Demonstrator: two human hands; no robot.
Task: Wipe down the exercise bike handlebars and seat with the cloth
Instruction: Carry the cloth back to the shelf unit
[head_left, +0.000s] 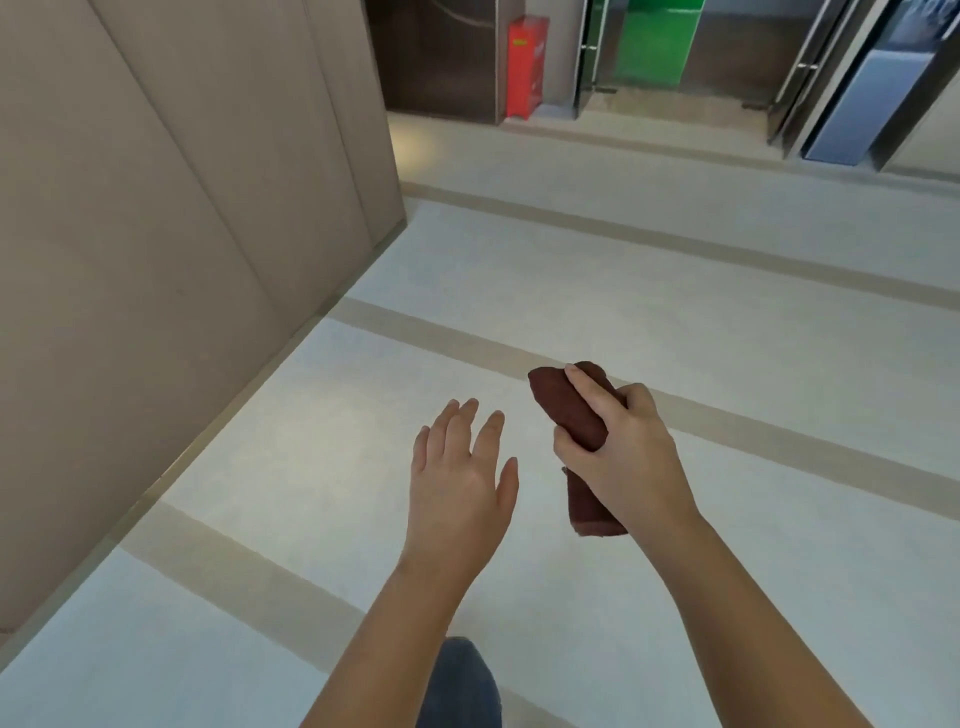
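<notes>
My right hand (621, 457) grips a rolled dark maroon cloth (563, 402) in mid-air, fingers curled round its middle; one end sticks out above the hand, the other hangs below the wrist. My left hand (462, 473) is held out flat to the left of the cloth, fingers straight and slightly spread, holding nothing and a short gap away from the cloth. No exercise bike, handlebars or seat are in view.
A beige panelled wall (171, 249) runs along the left, ending at a corner. Pale floor with tan stripes (623, 270) stretches ahead. At the back stand a red cabinet (527, 65), a green panel (657, 44) and metal-framed doors (831, 78). My jeans-clad knee (460, 686) shows below.
</notes>
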